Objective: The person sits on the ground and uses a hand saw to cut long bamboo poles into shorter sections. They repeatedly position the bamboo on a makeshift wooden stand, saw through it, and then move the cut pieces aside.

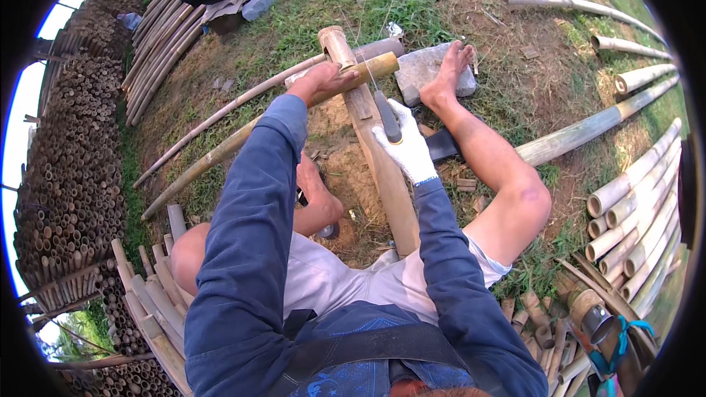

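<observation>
Head view: left hand (pixel 322 79), closure unclear, apparently steadies a bamboo pole (pixel 376 68) across the beam (pixel 387 180); right hand (pixel 407 141) clasps a dark handle (pixel 387 117)

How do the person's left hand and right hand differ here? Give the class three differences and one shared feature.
The left hand is bare; the right hand wears a white glove.
The left hand touches a bamboo pole; the right hand holds a tool's dark handle.
The left hand sits higher in the picture; the right hand is lower.
Both extend from dark blue sleeves.
</observation>
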Tool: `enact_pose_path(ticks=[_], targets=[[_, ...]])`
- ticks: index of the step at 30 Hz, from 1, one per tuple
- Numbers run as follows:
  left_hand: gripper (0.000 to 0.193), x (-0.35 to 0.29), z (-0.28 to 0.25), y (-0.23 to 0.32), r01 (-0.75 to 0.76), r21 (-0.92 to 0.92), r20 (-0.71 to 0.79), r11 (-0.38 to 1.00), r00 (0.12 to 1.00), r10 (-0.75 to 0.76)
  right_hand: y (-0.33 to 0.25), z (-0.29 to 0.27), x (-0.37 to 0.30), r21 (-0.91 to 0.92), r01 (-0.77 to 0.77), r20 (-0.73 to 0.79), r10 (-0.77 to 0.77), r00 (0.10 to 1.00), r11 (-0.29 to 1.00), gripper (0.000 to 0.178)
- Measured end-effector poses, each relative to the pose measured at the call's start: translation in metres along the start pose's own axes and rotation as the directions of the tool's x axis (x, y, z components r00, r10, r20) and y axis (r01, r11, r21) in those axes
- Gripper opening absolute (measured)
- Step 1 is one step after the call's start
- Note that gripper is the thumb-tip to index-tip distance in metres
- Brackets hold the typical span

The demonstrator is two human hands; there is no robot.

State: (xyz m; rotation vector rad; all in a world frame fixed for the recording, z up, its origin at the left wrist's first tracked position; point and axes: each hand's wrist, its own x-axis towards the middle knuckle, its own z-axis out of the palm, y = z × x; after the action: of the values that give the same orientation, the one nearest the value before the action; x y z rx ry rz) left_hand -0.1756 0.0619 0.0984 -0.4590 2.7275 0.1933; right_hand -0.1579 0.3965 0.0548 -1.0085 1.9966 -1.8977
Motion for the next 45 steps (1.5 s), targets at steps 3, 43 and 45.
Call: enact_pose_path(ticks=[3, 43, 45], targets=[[0.113, 0.007, 0.064, 0.018, 0.157, -0.213, -0.371, 0.964, 0.900, -0.229, 0.001, -0.004, -0.005, -0.017, -0.017, -0.011, 0.016, 1.000, 1.000, 0.073], [0.146, 0.019, 0.047, -0.002, 0.195, -0.455, -0.249, 0.869, 0.909, -0.334, -0.096, -0.029, -0.112, -0.161, -0.273, -0.035, 0.271, 0.962, 0.948, 0.068], [0.143, 0.014, 0.053, -0.008, 0.122, -0.388, -0.265, 0.914, 0.935, -0.237, -0.090, -0.021, -0.085, -0.111, -0.289, -0.050, 0.286, 0.957, 0.951, 0.068]])
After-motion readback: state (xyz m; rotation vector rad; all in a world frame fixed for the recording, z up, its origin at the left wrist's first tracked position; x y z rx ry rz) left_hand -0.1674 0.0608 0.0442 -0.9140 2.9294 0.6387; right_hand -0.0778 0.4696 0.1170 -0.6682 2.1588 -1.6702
